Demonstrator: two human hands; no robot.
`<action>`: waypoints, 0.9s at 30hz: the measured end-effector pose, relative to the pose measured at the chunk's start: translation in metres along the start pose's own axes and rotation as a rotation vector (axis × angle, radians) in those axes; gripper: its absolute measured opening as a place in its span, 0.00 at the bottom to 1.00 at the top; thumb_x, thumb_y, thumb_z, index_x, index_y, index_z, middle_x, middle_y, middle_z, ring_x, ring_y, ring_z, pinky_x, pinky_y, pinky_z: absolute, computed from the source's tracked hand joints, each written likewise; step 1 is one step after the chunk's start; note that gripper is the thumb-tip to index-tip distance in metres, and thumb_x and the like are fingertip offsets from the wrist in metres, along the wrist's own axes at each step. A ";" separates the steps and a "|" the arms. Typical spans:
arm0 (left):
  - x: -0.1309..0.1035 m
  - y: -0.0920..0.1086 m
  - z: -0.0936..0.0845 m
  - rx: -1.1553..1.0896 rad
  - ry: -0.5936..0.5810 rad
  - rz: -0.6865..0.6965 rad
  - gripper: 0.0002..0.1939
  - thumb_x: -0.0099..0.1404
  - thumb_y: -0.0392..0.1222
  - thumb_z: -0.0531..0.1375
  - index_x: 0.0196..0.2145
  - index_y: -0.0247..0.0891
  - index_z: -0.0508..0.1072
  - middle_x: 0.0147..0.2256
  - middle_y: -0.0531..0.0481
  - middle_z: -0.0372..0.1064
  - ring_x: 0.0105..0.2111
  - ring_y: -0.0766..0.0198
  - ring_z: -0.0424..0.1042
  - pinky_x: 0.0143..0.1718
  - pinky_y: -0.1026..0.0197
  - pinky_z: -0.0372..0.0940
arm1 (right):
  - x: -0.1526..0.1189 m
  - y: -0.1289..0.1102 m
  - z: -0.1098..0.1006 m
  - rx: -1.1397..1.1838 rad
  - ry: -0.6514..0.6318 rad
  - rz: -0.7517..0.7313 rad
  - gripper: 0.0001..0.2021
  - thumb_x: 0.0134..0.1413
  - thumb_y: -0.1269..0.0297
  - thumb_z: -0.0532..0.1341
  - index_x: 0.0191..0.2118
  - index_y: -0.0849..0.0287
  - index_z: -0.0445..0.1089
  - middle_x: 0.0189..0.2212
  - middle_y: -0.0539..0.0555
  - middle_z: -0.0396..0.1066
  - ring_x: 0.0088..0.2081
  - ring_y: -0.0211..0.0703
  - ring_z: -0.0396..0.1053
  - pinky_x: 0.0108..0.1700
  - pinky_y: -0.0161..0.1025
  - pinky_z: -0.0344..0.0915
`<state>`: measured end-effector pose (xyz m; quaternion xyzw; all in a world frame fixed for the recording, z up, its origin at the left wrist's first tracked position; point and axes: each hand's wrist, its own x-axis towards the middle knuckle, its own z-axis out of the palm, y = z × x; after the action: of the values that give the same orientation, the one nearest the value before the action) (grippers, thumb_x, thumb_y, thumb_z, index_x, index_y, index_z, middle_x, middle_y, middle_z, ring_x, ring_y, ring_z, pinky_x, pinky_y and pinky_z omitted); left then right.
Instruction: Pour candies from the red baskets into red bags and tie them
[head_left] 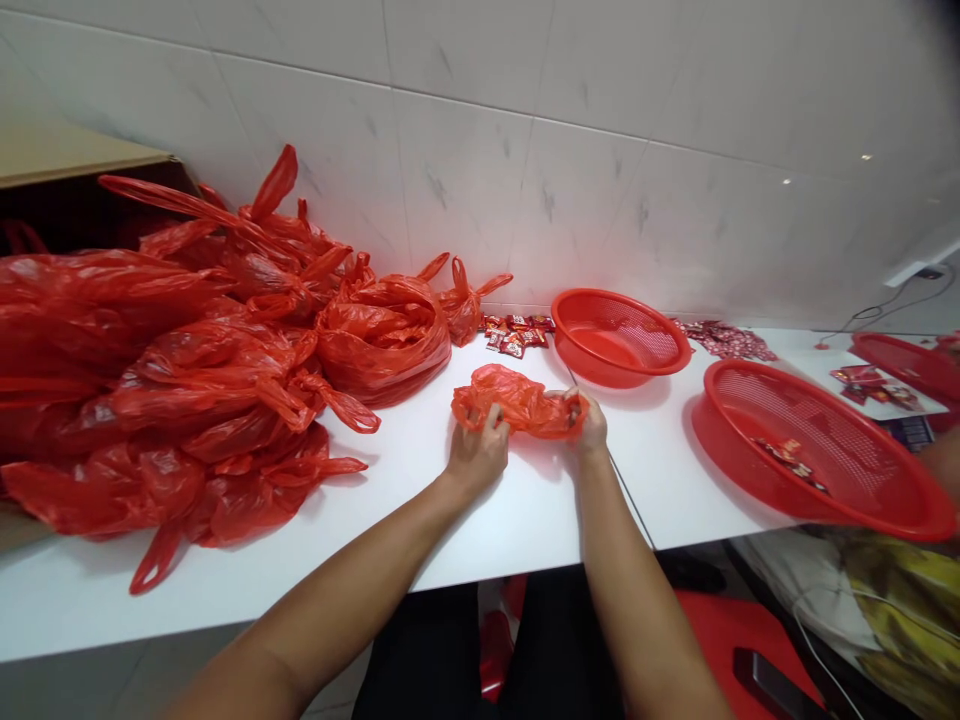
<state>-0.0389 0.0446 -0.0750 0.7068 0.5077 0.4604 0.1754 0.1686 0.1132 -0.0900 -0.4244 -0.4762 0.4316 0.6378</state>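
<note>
Between my two hands is a thin red plastic bag [517,395], crumpled and held just above the white table [517,530]. My left hand [480,450] is closed on the bag's left side, thumb uppermost. On the opposite side, my right hand [591,422] grips a loop of the bag, its fingers partly hidden by the plastic. I cannot make out whether anything lies inside the bag. Behind it, small red packets [514,338] lie in a loose group by the wall.
Knotted red bags [202,370] heap up at left before a cardboard box [75,150]. One red basket [615,335] stands behind my right hand. Another basket [817,440] at right has several small packets inside. Beyond are pink patterned packets [727,340]. A phone [776,685] lies below.
</note>
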 end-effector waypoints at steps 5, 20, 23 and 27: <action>-0.002 0.007 -0.002 0.129 -0.070 0.133 0.06 0.62 0.33 0.63 0.28 0.41 0.76 0.61 0.43 0.70 0.63 0.32 0.61 0.65 0.24 0.47 | 0.004 -0.013 -0.002 -0.115 0.416 -0.102 0.13 0.49 0.60 0.61 0.42 0.52 0.63 0.42 0.54 0.74 0.46 0.49 0.73 0.49 0.48 0.71; 0.002 -0.016 -0.013 0.109 -0.068 0.154 0.12 0.63 0.37 0.63 0.44 0.45 0.81 0.70 0.48 0.59 0.74 0.37 0.43 0.73 0.27 0.29 | -0.071 -0.054 0.095 -0.813 -0.033 -0.070 0.13 0.60 0.63 0.60 0.48 0.56 0.77 0.45 0.64 0.72 0.50 0.63 0.69 0.57 0.59 0.62; 0.002 -0.010 -0.020 0.090 -0.063 0.173 0.04 0.58 0.38 0.68 0.33 0.44 0.81 0.67 0.47 0.63 0.72 0.34 0.45 0.72 0.25 0.25 | -0.037 -0.033 0.072 -0.907 -0.024 -0.007 0.13 0.55 0.63 0.66 0.46 0.56 0.76 0.47 0.65 0.71 0.51 0.63 0.69 0.56 0.58 0.61; 0.004 -0.005 -0.020 0.055 -0.020 0.164 0.03 0.59 0.43 0.69 0.33 0.44 0.81 0.61 0.43 0.69 0.69 0.34 0.53 0.72 0.25 0.30 | -0.022 -0.018 0.052 -0.926 -0.119 -0.066 0.24 0.36 0.65 0.76 0.45 0.54 0.76 0.49 0.63 0.72 0.52 0.63 0.70 0.53 0.53 0.64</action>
<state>-0.0580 0.0455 -0.0661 0.7550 0.4588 0.4521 0.1229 0.1172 0.0946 -0.0684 -0.6233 -0.6678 0.1766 0.3665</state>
